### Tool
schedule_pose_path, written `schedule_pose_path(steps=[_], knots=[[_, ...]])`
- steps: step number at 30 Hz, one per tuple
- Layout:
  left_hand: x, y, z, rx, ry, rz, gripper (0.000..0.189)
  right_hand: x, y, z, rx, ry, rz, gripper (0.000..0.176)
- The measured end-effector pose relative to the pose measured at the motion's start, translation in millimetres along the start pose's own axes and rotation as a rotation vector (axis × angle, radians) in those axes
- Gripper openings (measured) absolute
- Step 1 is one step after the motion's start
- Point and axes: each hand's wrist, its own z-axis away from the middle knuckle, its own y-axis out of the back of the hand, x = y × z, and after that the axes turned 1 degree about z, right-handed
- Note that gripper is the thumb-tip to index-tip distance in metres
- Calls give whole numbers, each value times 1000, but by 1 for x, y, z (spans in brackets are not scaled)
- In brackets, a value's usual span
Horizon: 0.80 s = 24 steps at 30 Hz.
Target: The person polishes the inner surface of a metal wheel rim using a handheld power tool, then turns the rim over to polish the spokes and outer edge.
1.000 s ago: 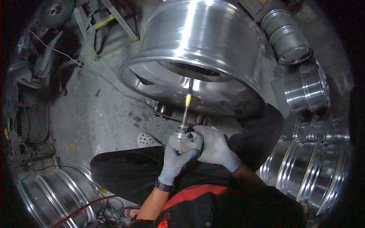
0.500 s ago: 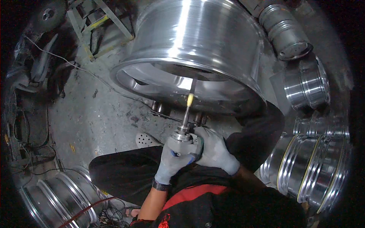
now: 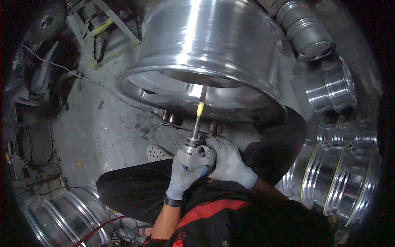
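Both of my gloved hands are wrapped round a silver grinder (image 3: 191, 157) close in front of my body. My left hand (image 3: 183, 178) grips its left and lower side, thumb across the housing. On the right side my right hand (image 3: 230, 162) is closed around the body, with part of the grip hidden behind it. A long shaft with a yellow band (image 3: 200, 109) points away from me, its grey tip reaching into the opening of a large shiny metal wheel rim (image 3: 210, 45). Spoke-like faces show inside that rim.
Stacked rims (image 3: 335, 177) stand at the right, more rims (image 3: 68, 214) at the lower left. A metal drum (image 3: 306, 31) is at the upper right, a metal frame (image 3: 101, 31) at the upper left. A cable (image 3: 98, 83) crosses the floor; my legs (image 3: 135, 185) flank the work.
The whole view has shifted a little, so the rim and surroundings sit slightly further left. The grinder has moved slightly left too, its tip still inside the opening; both hands keep their grip.
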Motion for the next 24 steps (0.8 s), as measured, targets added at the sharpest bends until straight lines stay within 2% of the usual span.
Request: schedule_pose_path(steps=[4, 6, 7, 9, 11, 13, 14, 19, 21, 23, 24], knots=[[-16, 9, -2, 37, -28, -22, 30, -5, -3, -8, -16, 5, -22, 63], [-18, 11, -1, 120, -49, 128, 30, -5, -6, -14, -38, 36, -15, 63], [-16, 12, 0, 110, 12, 241, 31, -5, -8, -16, -32, 49, -14, 64], [-16, 8, 0, 125, 28, 241, 32, -4, -9, -15, -25, 61, -12, 65], [-12, 1, 0, 133, 47, 248, 32, 0, -5, -9, -86, -11, 16, 66], [-3, -5, -2, 76, -70, 117, 31, 1, -6, -4, -51, -25, 12, 66], [-2, -6, -2, 73, -70, 120, 31, 1, -7, -3, -18, -33, 1, 65], [-3, 3, -3, 172, -13, 18, 33, -10, -2, -13, -78, -35, -51, 67], [0, 3, -3, 176, -34, 90, 34, -12, -1, -16, -118, -13, -53, 68], [1, 1, -4, 182, -56, 169, 34, -15, 4, -16, -201, -89, -69, 81], [1, -2, -4, 166, -65, 128, 34, -14, 5, -14, -206, -88, -64, 81]])
